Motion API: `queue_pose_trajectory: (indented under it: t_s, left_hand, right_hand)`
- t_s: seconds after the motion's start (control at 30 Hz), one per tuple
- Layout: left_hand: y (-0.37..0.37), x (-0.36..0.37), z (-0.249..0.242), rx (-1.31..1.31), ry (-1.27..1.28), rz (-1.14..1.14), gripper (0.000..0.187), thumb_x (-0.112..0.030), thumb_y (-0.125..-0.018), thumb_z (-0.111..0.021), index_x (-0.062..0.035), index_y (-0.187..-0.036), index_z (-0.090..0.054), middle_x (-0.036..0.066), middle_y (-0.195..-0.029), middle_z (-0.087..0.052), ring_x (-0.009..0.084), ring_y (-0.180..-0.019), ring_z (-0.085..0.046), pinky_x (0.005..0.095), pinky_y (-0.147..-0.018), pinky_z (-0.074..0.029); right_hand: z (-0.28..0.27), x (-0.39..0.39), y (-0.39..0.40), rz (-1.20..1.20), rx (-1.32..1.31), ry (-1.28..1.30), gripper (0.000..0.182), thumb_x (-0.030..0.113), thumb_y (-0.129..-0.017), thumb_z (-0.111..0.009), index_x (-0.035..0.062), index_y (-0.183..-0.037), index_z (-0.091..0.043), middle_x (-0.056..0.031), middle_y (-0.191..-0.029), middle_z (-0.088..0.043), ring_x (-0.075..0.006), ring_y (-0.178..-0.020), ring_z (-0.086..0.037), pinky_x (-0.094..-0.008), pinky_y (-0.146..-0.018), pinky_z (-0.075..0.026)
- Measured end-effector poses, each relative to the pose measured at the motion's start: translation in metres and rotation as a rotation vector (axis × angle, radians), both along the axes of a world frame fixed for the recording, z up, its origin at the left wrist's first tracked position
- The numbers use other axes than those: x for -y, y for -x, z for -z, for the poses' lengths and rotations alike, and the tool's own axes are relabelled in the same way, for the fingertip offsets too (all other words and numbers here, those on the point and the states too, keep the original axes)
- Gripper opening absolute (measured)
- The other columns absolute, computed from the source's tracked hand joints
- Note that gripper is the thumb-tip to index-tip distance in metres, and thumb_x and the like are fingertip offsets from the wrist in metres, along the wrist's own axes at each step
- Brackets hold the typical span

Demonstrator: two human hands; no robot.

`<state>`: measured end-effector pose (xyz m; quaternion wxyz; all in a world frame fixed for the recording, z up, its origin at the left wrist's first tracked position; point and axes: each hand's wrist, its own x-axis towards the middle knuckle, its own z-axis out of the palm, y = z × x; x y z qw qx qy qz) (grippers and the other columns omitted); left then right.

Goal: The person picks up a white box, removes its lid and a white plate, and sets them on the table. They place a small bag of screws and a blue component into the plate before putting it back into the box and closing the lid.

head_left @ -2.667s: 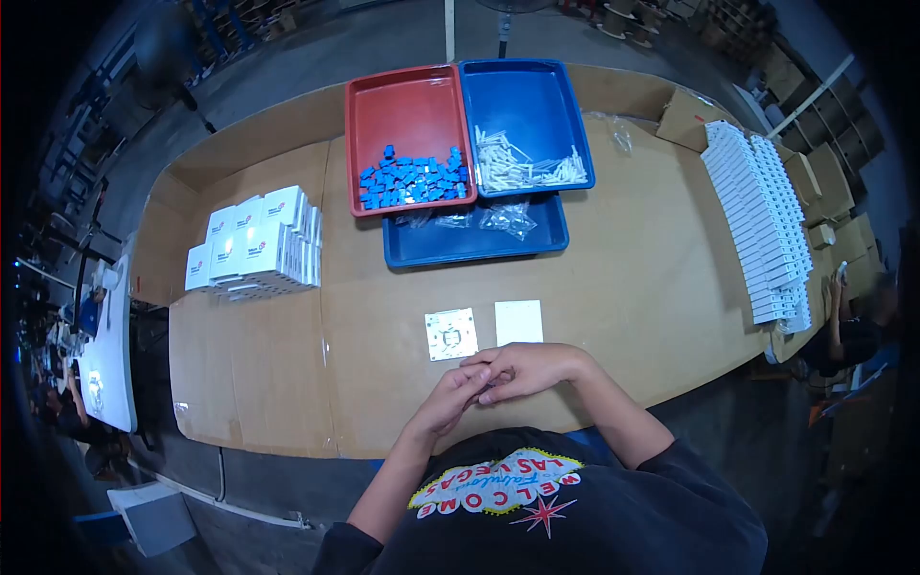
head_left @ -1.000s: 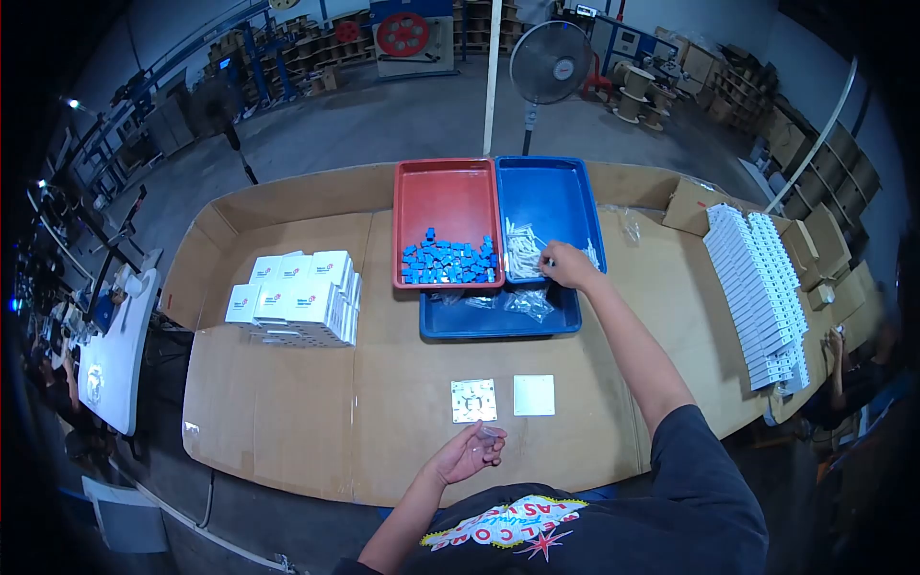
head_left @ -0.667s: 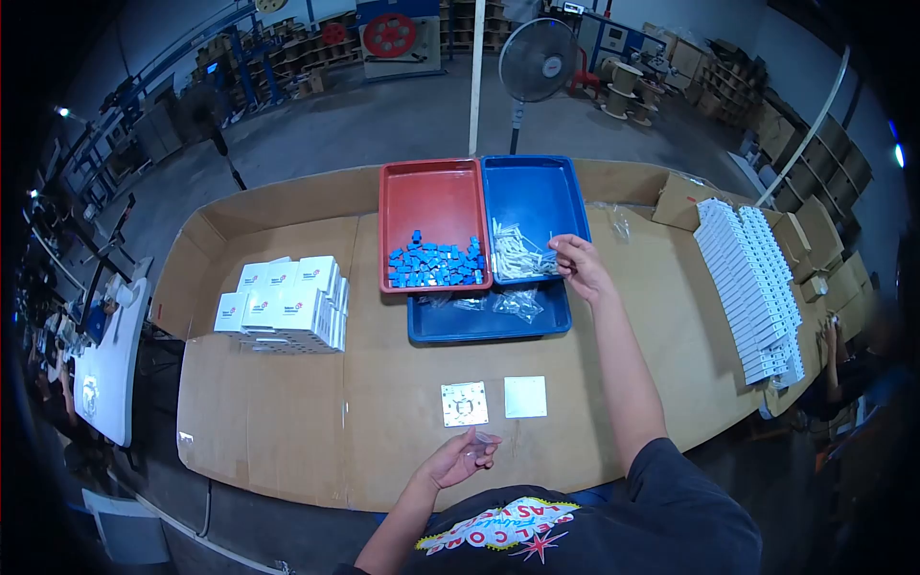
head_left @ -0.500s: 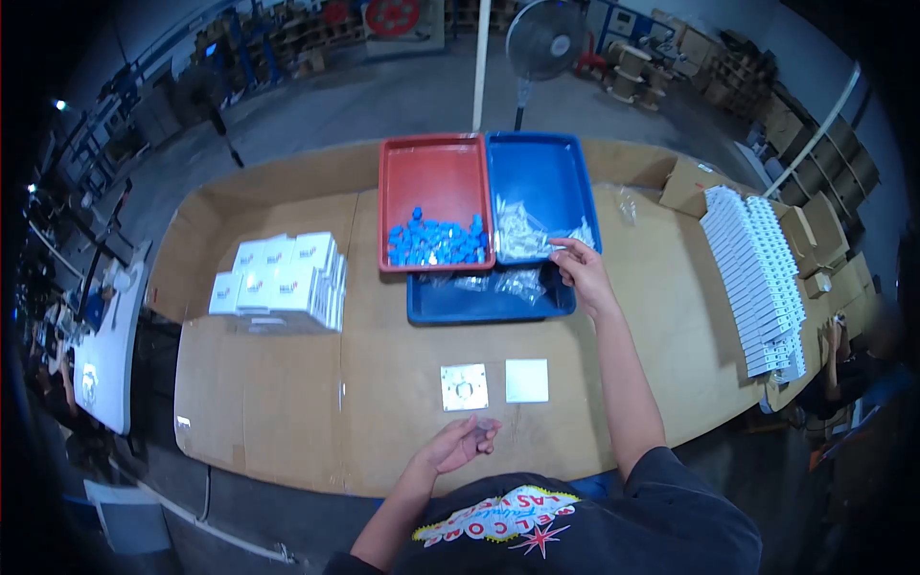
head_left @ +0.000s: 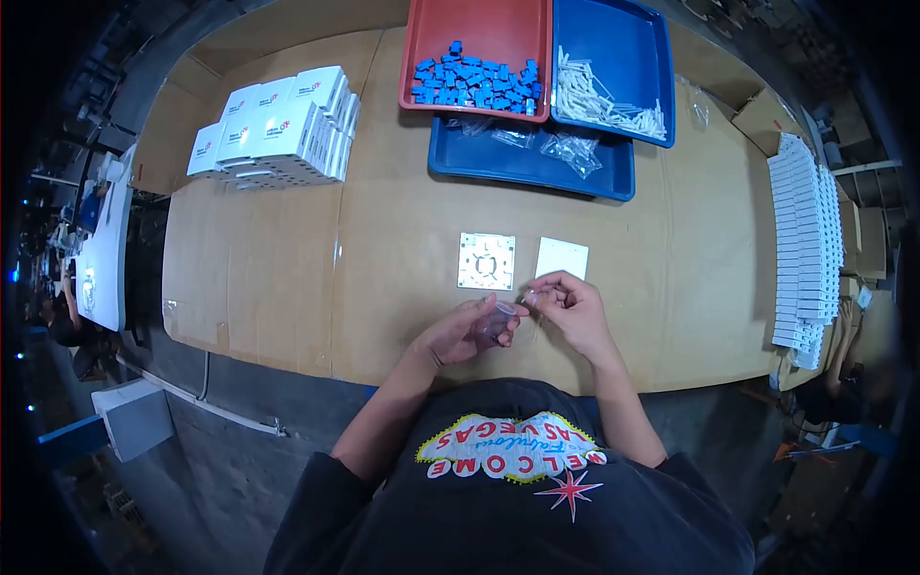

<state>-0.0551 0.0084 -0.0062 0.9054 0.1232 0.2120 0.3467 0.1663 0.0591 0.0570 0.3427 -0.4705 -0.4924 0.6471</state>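
My left hand [head_left: 460, 333] holds a small clear plastic bag [head_left: 495, 324], its mouth turned up and to the right. Beside that mouth, my right hand [head_left: 575, 314] has its thumb and fingers pinched together; what lies between them is too small to make out. Just beyond my hands lies a square white plate [head_left: 486, 261] with a round pattern in its middle. A plain white square plate [head_left: 563, 257] lies to its right, its near edge partly hidden by my right hand.
A red tray [head_left: 479, 24] holds small blue parts; the blue tray [head_left: 613, 48] beside it holds slim white pieces. Under them, another blue tray [head_left: 460, 168] contains clear bags. White boxes [head_left: 273, 129] are stacked at left, more white boxes [head_left: 805, 240] along the right edge.
My right hand has come back from the blue tray of white pieces to beside the bag in my left hand. The view has tilted down.
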Motion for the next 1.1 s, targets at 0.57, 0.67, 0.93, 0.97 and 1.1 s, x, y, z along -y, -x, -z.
queue_pose_trajectory:
  t_s: [0.57, 0.67, 0.93, 0.97, 1.1]
  left_hand:
    - [-0.003, 0.002, 0.014, 0.129, -0.060, -0.052, 0.041, -0.042, -0.113, -0.045, -0.0052, -0.119, -0.062, 0.006, -0.103, -0.065, 0.0187, -0.094, -0.066, 0.0363, -0.089, -0.054]
    - [-0.004, 0.001, 0.014, 0.146, -0.074, -0.053, 0.041, -0.042, -0.113, -0.045, -0.0063, -0.118, -0.062, 0.006, -0.104, -0.066, 0.0185, -0.094, -0.066, 0.0360, -0.088, -0.054]
    - [-0.003, 0.003, 0.020, 0.163, -0.101, -0.059, 0.034, -0.040, -0.113, -0.047, -0.0097, -0.120, -0.061, 0.006, -0.106, -0.065, 0.0176, -0.095, -0.064, 0.0393, -0.092, -0.051]
    - [-0.003, 0.003, 0.019, 0.151, -0.104, -0.062, 0.033, -0.040, -0.113, -0.047, -0.0100, -0.119, -0.061, 0.006, -0.106, -0.065, 0.0176, -0.095, -0.064, 0.0393, -0.092, -0.051]
    - [-0.003, 0.003, 0.020, 0.191, -0.083, -0.075, 0.030, -0.037, -0.112, -0.049, -0.0101, -0.120, -0.061, 0.006, -0.106, -0.066, 0.0175, -0.095, -0.064, 0.0391, -0.091, -0.052]
  right_hand:
    - [-0.025, -0.042, 0.009, -0.734, 0.152, -0.184, 0.016, 0.010, -0.102, -0.064, -0.0025, -0.105, -0.074, -0.0117, -0.124, -0.066, -0.0193, -0.105, -0.068, -0.0329, -0.090, -0.055]
    - [-0.027, -0.041, 0.012, -0.750, 0.144, -0.157, 0.023, 0.015, -0.106, -0.059, -0.0023, -0.106, -0.074, -0.0120, -0.126, -0.065, -0.0210, -0.107, -0.068, -0.0339, -0.093, -0.054]
    - [-0.025, -0.036, 0.022, -0.832, 0.225, -0.106, 0.027, 0.017, -0.109, -0.057, -0.0052, -0.114, -0.071, -0.0103, -0.128, -0.065, -0.0152, -0.098, -0.066, -0.0306, -0.090, -0.054]
    - [-0.026, -0.037, 0.023, -0.822, 0.221, -0.084, 0.028, 0.020, -0.109, -0.058, -0.0042, -0.112, -0.072, -0.0106, -0.125, -0.066, -0.0158, -0.097, -0.067, -0.0311, -0.089, -0.054]
    - [-0.034, -0.037, 0.027, -0.746, 0.219, -0.035, 0.032, 0.025, -0.109, -0.058, -0.0019, -0.106, -0.075, -0.0113, -0.121, -0.068, -0.0156, -0.094, -0.070, -0.0313, -0.085, -0.055]
